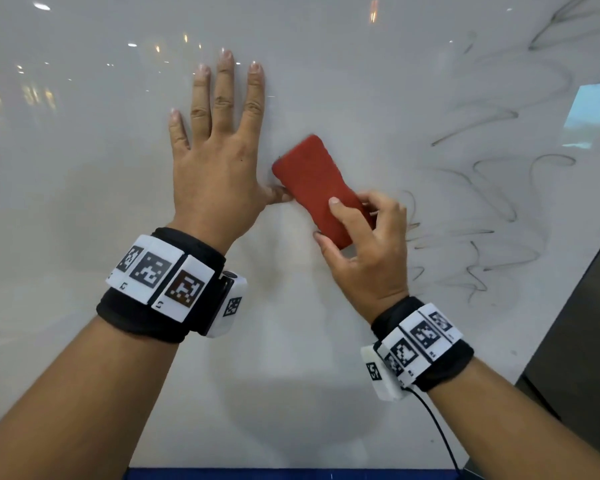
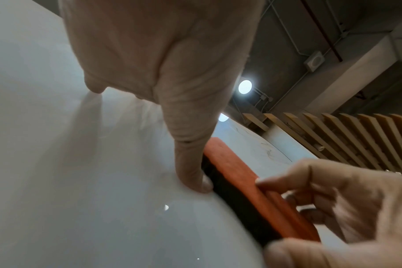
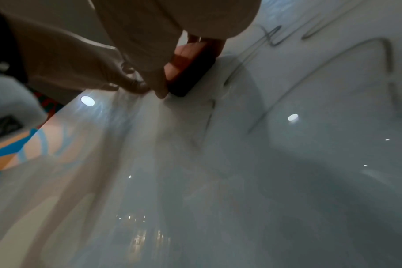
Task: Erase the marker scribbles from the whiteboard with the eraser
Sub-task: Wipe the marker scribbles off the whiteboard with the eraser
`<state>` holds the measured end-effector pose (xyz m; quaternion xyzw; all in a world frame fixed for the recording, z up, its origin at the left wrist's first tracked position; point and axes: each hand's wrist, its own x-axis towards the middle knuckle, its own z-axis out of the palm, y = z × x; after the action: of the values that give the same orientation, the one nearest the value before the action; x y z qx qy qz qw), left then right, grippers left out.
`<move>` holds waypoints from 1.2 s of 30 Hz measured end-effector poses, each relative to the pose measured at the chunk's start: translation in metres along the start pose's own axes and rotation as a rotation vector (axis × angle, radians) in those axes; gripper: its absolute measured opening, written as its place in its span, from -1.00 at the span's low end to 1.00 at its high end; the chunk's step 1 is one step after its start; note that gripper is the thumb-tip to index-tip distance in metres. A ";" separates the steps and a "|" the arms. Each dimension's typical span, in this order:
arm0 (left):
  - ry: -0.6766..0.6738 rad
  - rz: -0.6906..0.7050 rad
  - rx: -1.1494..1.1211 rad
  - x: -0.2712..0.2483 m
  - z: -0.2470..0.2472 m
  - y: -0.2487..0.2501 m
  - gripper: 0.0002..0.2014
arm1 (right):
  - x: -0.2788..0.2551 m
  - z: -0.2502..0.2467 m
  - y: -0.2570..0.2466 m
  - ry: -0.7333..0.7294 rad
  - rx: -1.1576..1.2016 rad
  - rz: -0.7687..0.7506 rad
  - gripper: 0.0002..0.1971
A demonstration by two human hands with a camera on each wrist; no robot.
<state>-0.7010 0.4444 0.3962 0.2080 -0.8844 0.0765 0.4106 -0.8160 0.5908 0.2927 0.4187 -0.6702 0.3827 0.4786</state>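
Note:
A red eraser (image 1: pixel 317 187) with a black felt underside (image 2: pixel 239 203) lies flat on the glossy whiteboard (image 1: pixel 84 188). My right hand (image 1: pixel 364 244) grips its near end, index finger on top and thumb at the side; the right wrist view shows the eraser (image 3: pixel 190 72) pressed to the board. My left hand (image 1: pixel 219 147) lies flat on the board with fingers spread, its thumb (image 2: pixel 190 163) touching the eraser's left side. Dark marker scribbles (image 1: pixel 482 209) cover the board's right part, just right of the eraser; scribbles (image 3: pixel 333 76) show beside it.
The board's right edge meets a dark panel (image 1: pixel 582 341). A blue strip (image 1: pixel 291 474) runs along the near edge. The board left of the hands shows only light reflections. A cable (image 1: pixel 440 431) hangs from my right wristband.

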 end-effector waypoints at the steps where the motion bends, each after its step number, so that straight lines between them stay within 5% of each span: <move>1: 0.009 -0.006 -0.001 -0.003 0.000 0.001 0.27 | 0.005 -0.003 0.004 0.018 -0.001 0.000 -0.60; 5: 0.091 -0.048 -0.119 -0.023 0.000 0.011 -0.03 | 0.023 -0.014 0.010 0.203 0.044 0.160 -0.57; 9: 0.091 0.039 -0.390 -0.044 0.006 0.036 -0.38 | -0.001 0.003 -0.020 0.146 0.122 0.200 -0.54; 15: 0.090 0.047 -0.381 -0.053 0.024 0.056 -0.16 | -0.017 -0.003 -0.013 0.064 0.158 0.148 -0.82; 20: 0.104 0.049 -0.183 -0.052 0.040 0.067 0.00 | -0.012 -0.042 0.018 0.099 0.031 0.240 -0.57; 23: 0.155 0.109 -0.161 -0.053 0.046 0.064 -0.12 | -0.014 -0.055 0.032 -0.198 -0.141 0.385 0.05; 25: 0.193 0.152 -0.144 -0.055 0.048 0.060 -0.19 | -0.015 -0.058 0.038 -0.315 -0.241 0.404 0.27; 31: 0.307 0.077 -0.130 -0.062 0.061 0.062 -0.32 | -0.018 -0.055 0.044 -0.364 -0.324 0.402 0.32; 36: 0.244 0.435 -0.006 -0.083 0.075 0.058 -0.39 | -0.020 -0.055 0.045 -0.351 -0.315 0.399 0.31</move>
<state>-0.7309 0.4989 0.2865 0.0008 -0.8524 0.1852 0.4890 -0.8364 0.6605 0.2824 0.2591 -0.8628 0.2822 0.3300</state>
